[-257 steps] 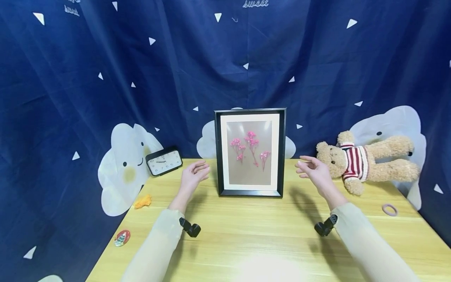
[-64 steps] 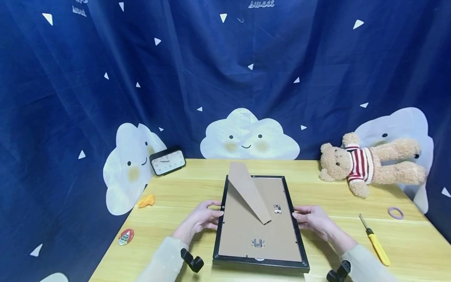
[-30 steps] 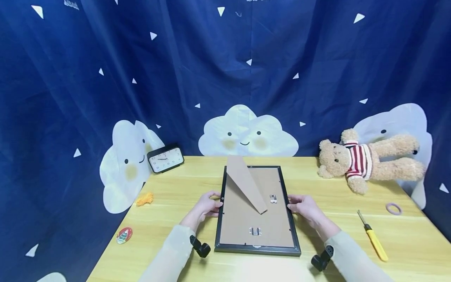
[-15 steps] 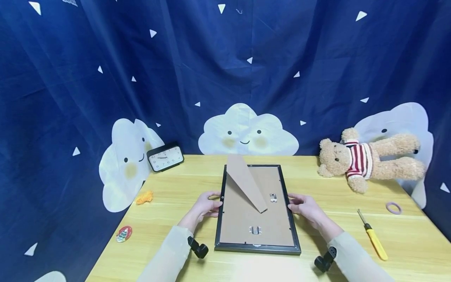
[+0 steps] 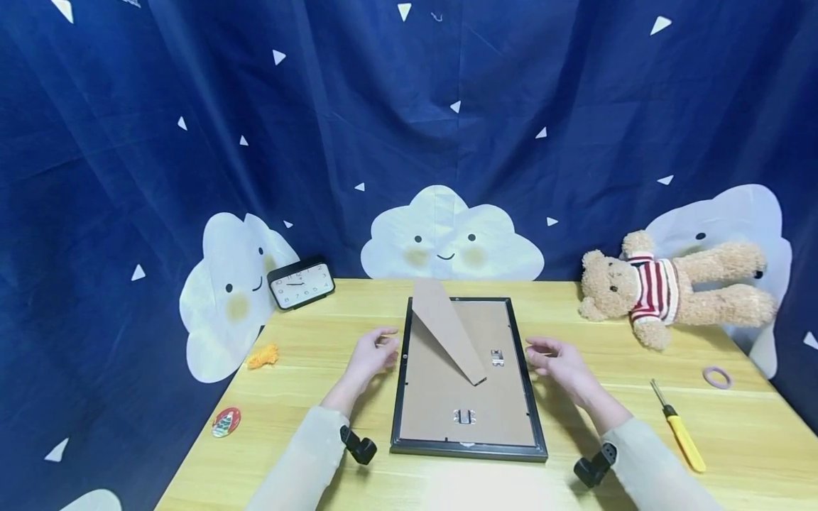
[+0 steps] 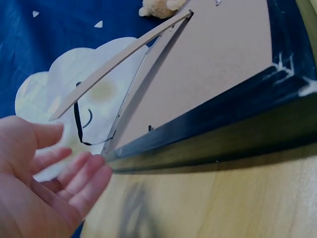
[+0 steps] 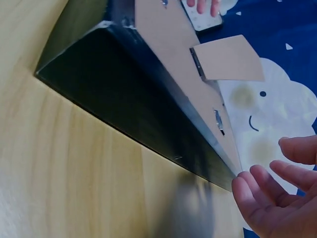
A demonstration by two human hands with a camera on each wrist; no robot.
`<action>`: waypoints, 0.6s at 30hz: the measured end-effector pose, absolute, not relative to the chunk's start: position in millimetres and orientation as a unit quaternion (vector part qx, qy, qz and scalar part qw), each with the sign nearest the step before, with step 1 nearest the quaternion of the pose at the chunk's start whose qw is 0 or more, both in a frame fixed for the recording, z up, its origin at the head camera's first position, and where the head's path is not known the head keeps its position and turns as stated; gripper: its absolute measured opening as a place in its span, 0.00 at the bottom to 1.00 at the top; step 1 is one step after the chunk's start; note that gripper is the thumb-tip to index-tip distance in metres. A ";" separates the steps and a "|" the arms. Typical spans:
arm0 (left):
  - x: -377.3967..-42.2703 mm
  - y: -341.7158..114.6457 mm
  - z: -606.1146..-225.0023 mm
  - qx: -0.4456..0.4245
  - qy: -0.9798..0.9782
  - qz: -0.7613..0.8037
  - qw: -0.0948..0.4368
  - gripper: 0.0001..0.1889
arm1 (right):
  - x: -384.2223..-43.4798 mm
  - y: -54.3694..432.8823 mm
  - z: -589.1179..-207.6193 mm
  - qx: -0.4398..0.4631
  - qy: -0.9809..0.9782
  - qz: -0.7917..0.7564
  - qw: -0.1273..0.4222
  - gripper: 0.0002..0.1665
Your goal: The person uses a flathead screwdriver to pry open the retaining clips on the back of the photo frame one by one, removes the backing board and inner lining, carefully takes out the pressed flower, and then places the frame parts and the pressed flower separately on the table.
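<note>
A black picture frame (image 5: 441,422) lies face down on the table, its brown backing board up. Its cardboard easel leg (image 5: 447,333) sticks up from the board at a slant. Two metal hangers show on the back. My left hand (image 5: 371,355) hovers just off the frame's left side, fingers loosely bent and holding nothing. Off the right side, my right hand (image 5: 561,365) is likewise apart from it. Both wrist views show relaxed fingers, the left hand (image 6: 49,183) and right hand (image 7: 277,198) each beyond the frame's edge.
At the right lie a yellow-handled screwdriver (image 5: 685,440), a purple ring (image 5: 717,377) and a teddy bear (image 5: 655,291). On the left are a clock (image 5: 302,285), an orange bundle (image 5: 263,356) and a round badge (image 5: 226,422). A blue curtain (image 5: 332,121) hangs behind.
Earliest, the frame stood upright, picture showing, and no screwdriver was in view. Later it lay face down with both hands holding its sides. Now both hands have let go and moved slightly outward.
</note>
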State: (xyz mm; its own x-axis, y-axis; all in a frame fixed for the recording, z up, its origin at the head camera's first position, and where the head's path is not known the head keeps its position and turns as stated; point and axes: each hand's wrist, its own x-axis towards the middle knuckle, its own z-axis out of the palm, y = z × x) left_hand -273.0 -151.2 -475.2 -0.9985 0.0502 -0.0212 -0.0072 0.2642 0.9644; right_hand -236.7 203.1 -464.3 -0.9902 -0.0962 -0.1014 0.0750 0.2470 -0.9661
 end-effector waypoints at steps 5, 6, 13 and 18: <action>-275.9 -141.2 -468.2 0.121 0.859 0.495 -0.042 0.21 | -232.3 214.1 -459.3 -0.007 0.788 -0.613 0.054 0.29; -276.5 -139.5 -466.9 0.136 0.863 0.484 -0.046 0.22 | -231.0 220.0 -461.4 -0.016 0.785 -0.618 0.049 0.28; -286.0 -137.3 -465.6 0.184 0.868 0.459 -0.053 0.23 | -202.1 281.8 -459.9 -0.019 0.835 -0.550 -0.002 0.27; -294.1 -144.6 -470.7 0.186 0.876 0.443 -0.039 0.26 | -172.7 336.5 -452.6 0.059 0.875 -0.480 -0.041 0.26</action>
